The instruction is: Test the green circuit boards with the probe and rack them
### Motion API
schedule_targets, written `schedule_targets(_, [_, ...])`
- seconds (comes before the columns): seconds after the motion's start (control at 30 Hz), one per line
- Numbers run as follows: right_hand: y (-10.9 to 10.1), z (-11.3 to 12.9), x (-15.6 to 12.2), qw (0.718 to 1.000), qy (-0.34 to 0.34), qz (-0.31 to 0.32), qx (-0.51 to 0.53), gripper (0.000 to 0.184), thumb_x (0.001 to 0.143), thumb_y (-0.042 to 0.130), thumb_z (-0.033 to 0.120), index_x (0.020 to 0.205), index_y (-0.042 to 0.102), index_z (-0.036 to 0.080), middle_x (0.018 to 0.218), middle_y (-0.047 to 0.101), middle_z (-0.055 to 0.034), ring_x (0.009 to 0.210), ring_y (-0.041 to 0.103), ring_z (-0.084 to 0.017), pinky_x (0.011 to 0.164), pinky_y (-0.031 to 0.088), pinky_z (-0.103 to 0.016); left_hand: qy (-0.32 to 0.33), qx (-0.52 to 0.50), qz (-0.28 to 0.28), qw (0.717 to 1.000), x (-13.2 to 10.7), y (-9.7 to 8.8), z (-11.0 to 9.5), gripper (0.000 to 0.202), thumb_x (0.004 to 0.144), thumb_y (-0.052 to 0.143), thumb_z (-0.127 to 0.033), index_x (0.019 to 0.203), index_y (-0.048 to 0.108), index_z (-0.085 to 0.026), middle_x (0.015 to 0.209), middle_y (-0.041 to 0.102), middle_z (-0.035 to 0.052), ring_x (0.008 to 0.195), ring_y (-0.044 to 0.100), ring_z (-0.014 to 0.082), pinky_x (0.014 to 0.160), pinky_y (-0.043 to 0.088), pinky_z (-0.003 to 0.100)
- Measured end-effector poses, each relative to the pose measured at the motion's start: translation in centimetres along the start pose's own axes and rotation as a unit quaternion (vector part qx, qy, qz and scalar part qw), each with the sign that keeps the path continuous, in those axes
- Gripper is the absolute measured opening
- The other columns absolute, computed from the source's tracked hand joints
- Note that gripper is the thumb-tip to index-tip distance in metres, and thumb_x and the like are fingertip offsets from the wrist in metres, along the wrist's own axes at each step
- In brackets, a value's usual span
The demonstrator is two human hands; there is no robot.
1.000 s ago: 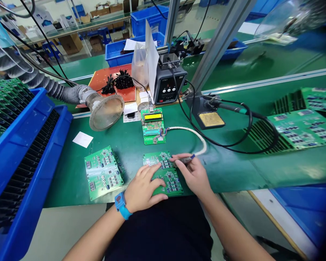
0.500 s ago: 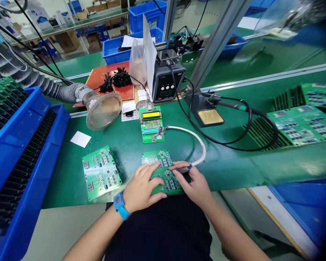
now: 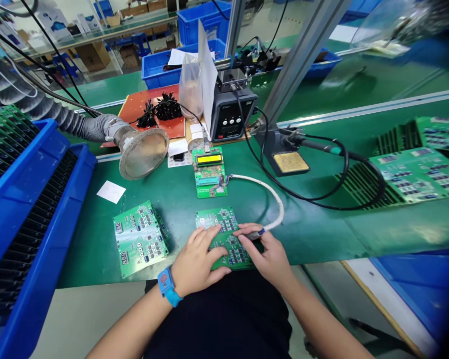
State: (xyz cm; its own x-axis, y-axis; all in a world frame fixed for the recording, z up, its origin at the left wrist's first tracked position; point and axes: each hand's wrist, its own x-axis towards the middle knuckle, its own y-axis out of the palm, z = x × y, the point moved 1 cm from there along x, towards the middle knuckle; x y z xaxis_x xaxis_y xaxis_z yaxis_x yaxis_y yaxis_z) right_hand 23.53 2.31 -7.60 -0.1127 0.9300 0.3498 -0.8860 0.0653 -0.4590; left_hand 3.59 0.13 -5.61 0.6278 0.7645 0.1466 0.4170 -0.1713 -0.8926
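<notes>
A green circuit board (image 3: 232, 242) lies flat at the front edge of the bench. My left hand (image 3: 198, 257) rests on its left side with fingers spread, a blue wrist strap (image 3: 167, 285) at the wrist. My right hand (image 3: 267, 252) pinches the end of a cable probe (image 3: 255, 234) over the board's right part; its tip is hidden by the fingers. From the probe a white sleeved cable (image 3: 279, 199) curves back to a programmer board (image 3: 210, 174) with a lit yellow display. To the left sits a small stack of circuit boards (image 3: 140, 239).
Blue bins (image 3: 75, 184) with upright boards stand at the left. A fume extractor hood (image 3: 144, 152) hangs behind. A soldering station (image 3: 232, 112) and an iron in its stand (image 3: 284, 154) are at the back, with a looping black cord. More boards (image 3: 419, 172) lie at the right.
Both hands stay in nearly the same place on the board and probe. Only a slight shift of the whole view shows.
</notes>
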Motion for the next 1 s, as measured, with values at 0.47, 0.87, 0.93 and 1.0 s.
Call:
schedule_targets(0.47, [0.3, 0.3, -0.3, 0.999, 0.022, -0.033, -0.021, 0.005, 0.088, 0.056, 0.025, 0.087, 0.06, 0.022, 0.09, 0.069, -0.0071, 0.094, 0.066, -0.023, 0.083, 0.051, -0.036, -0.08, 0.023, -0.01, 0.997, 2.7, -0.2, -0.6, 0.105, 0.06, 0.073, -0.072, 0.138, 0.04, -0.01, 0.147, 0.033, 0.0247, 0.126, 0.042, 0.04, 0.099, 0.038, 0.056])
schedule_targets(0.87, [0.3, 0.2, -0.4, 0.997, 0.06, -0.026, 0.032, 0.006, 0.089, 0.055, 0.027, 0.088, 0.059, 0.023, 0.088, 0.07, -0.0051, 0.097, 0.064, -0.023, 0.087, 0.049, -0.038, -0.097, 0.0, 0.012, 0.995, 3.1, 0.1, 0.2, 0.118, 0.045, 0.077, -0.076, 0.138, 0.042, -0.013, 0.155, 0.004, 0.0268, 0.141, 0.004, 0.0452, 0.11, 0.015, 0.064])
schedule_targets(0.93, [0.3, 0.2, -0.4, 0.997, 0.058, -0.026, 0.032, 0.006, 0.089, 0.055, 0.028, 0.088, 0.059, 0.023, 0.088, 0.07, -0.005, 0.097, 0.064, -0.023, 0.087, 0.049, -0.038, -0.1, 0.0, 0.012, 0.995, 3.2, 0.0, 0.1, 0.117, 0.045, 0.078, -0.075, 0.138, 0.042, -0.013, 0.155, 0.002, 0.0264, 0.141, 0.005, 0.0453, 0.11, 0.016, 0.064])
schedule_targets(1.0, [0.3, 0.3, -0.3, 0.997, 0.061, -0.024, 0.03, 0.007, 0.089, 0.055, 0.028, 0.087, 0.059, 0.023, 0.088, 0.07, -0.0052, 0.097, 0.064, -0.024, 0.087, 0.049, -0.039, -0.102, 0.001, 0.014, 0.995, 3.2, 0.0, 0.1, 0.117, 0.045, 0.08, -0.073, 0.138, 0.042, -0.013, 0.155, 0.001, 0.0255, 0.141, 0.006, 0.0457, 0.11, 0.016, 0.064])
